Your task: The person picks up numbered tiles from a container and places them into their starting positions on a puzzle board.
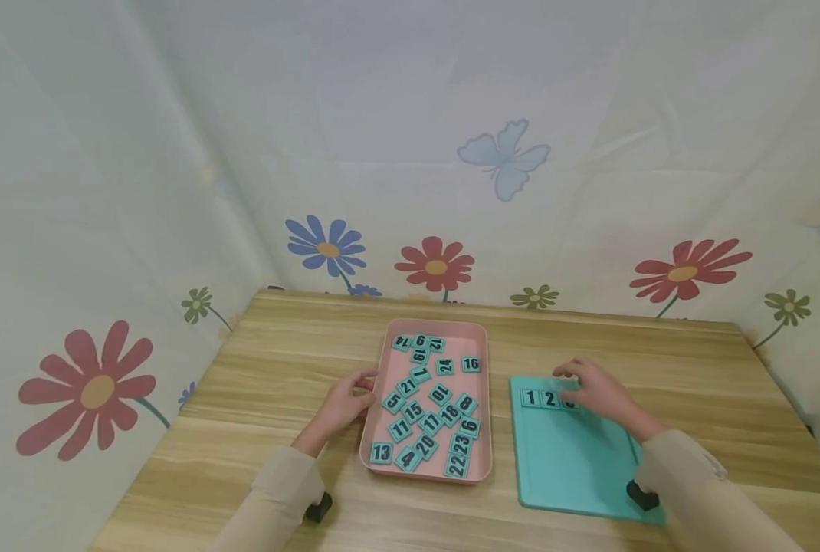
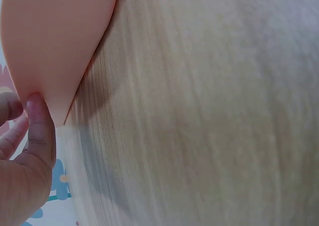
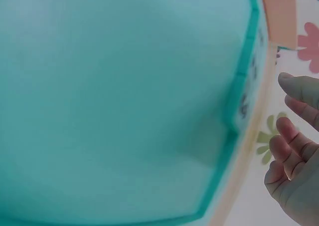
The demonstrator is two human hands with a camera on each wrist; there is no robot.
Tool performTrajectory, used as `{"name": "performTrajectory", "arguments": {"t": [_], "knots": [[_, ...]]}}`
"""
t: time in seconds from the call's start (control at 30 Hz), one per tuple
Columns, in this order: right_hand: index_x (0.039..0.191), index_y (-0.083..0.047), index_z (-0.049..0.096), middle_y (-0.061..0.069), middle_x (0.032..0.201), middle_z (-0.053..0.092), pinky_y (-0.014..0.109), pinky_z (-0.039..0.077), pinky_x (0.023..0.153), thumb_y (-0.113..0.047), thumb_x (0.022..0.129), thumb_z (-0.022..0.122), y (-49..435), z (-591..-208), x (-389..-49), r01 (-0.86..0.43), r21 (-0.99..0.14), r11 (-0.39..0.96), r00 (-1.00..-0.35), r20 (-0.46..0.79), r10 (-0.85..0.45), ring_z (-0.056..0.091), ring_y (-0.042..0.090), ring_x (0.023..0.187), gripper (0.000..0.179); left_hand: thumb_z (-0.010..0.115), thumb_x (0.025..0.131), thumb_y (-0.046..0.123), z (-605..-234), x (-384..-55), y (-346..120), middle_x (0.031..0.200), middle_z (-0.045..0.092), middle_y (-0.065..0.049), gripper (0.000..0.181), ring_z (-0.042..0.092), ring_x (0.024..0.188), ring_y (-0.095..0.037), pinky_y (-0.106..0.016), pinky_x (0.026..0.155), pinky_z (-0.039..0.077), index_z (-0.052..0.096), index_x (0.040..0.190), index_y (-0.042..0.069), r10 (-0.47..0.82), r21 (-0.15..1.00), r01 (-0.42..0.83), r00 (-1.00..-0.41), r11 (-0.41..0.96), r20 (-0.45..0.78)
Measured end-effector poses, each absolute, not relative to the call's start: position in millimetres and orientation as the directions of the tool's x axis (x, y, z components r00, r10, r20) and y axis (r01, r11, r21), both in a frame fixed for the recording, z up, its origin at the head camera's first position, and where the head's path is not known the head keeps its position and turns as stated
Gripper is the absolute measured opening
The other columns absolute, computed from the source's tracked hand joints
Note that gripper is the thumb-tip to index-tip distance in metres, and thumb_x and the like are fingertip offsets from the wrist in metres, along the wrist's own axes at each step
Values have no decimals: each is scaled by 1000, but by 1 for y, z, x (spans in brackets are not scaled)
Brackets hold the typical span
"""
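My left hand (image 1: 341, 400) is at the left side of a pink tray (image 1: 427, 325), thumb against the outer wall and fingers by the rim; in the left wrist view it pinches the tray's edge (image 2: 55, 46). Inside the tray lie several teal number tiles, such as 13 (image 1: 381, 453) and 16 (image 1: 471, 364), at mixed angles. My right hand (image 1: 592, 389) hovers over the upper part of a teal board (image 1: 569, 468). Tiles 1 (image 1: 530, 397), 2 (image 1: 550, 399) and a partly covered 3 (image 1: 571, 402) form a row there. The right fingers (image 3: 291, 136) are loosely bent, holding nothing.
A wood-grain table (image 1: 244, 399) carries the tray and the board, with a narrow gap between them. Behind it hangs a pale curtain (image 1: 382, 153) printed with flowers and a butterfly. A dark wrist device (image 1: 641, 496) sits under the right sleeve.
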State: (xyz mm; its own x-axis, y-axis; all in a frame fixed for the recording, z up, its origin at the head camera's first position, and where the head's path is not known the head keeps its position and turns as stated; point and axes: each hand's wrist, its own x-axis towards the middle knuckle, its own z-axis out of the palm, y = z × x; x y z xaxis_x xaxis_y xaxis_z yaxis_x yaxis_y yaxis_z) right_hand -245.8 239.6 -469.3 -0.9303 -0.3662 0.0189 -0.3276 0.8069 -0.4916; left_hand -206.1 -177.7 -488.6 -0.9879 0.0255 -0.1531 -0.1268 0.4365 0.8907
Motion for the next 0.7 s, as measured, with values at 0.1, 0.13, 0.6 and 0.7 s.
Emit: {"name": "performTrajectory", "arguments": {"t": [0.1, 0.13, 0.6, 0.7], "knots": [[106, -5, 60, 13, 99, 56, 40, 48, 67, -15, 78, 63, 232, -462, -249, -367, -498, 786, -915, 42, -400, 52, 28, 87, 30, 52, 81, 1, -489, -207, -178, 105, 53, -16, 43, 61, 83, -20, -27, 62, 55, 48, 123, 7, 25, 891, -127, -988, 435, -153], [107, -5, 60, 13, 99, 56, 39, 48, 66, -15, 79, 62, 229, -460, -250, -376, -502, 779, -911, 48, -409, 52, 27, 86, 30, 52, 81, 1, -489, -207, -179, 105, 53, -16, 43, 61, 83, -20, -27, 62, 55, 48, 123, 7, 26, 892, -126, -988, 434, -152], [106, -5, 61, 14, 101, 58, 39, 50, 69, -17, 80, 61, 179, -443, -260, -461, -490, 740, -869, 79, -489, 54, 26, 85, 28, 52, 81, 1, -489, -206, -179, 103, 54, -14, 43, 60, 83, -20, -27, 62, 55, 49, 123, 7, 26, 897, -118, -989, 425, -143], [106, -5, 61, 12, 101, 59, 39, 50, 70, -18, 80, 62, 168, -440, -261, -463, -498, 733, -866, 78, -493, 54, 25, 85, 29, 52, 81, 1, -489, -206, -179, 103, 53, -14, 43, 60, 83, -20, -27, 62, 55, 49, 123, 8, 30, 902, -118, -989, 414, -143]]}}
